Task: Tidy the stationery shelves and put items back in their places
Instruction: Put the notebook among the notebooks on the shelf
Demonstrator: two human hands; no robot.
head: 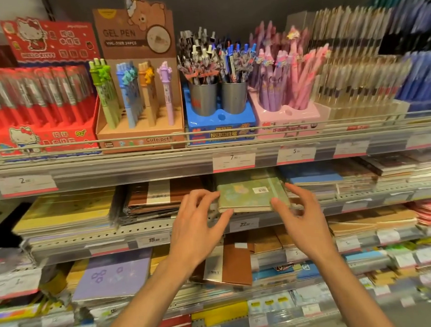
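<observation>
A pale green notebook (247, 194) with a white barcode sticker lies flat on the second shelf, at its front edge. My left hand (198, 228) is spread beside it, fingertips at its left edge and thumb against its front edge. My right hand (304, 221) hovers at its right end, thumb touching the front right corner, with the other fingers loosely bent above the shelf. Neither hand clasps the notebook.
Brown notebooks (160, 197) are stacked to the left of the green one and blue ones (312, 175) to the right. Pen display boxes (139, 110) and metal pen cups (218, 96) fill the top shelf behind a wire rail. A brown notebook (232, 267) juts out below my hands.
</observation>
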